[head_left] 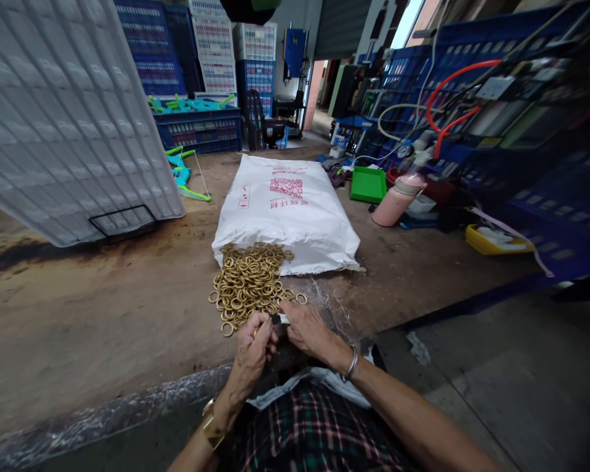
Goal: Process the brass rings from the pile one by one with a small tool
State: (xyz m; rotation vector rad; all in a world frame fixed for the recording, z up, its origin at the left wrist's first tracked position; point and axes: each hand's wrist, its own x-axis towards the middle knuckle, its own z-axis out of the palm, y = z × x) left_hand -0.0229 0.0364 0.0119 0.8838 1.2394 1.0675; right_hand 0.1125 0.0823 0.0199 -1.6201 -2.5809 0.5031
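Observation:
A pile of brass-coloured rings [248, 278] spills from the open end of a white sack [285, 210] with red print, lying on the brown table. Just in front of the pile, my left hand [253, 344] is closed, with part of a ring showing between its fingers. My right hand [307, 328] is close beside it, its fingers pinched round a small tool with a white and black body [279, 319]. The tool's tip is too small to make out. Both hands are near the table's front edge, above my lap.
A large white ribbed crate [73, 118] stands at the left. Further back are a green tray [368, 184], a pink bottle [396, 200] and a yellow tray [499, 241]. A blue and green toy bow [184, 176] lies behind the crate. The table's edge [103, 416] runs along the front.

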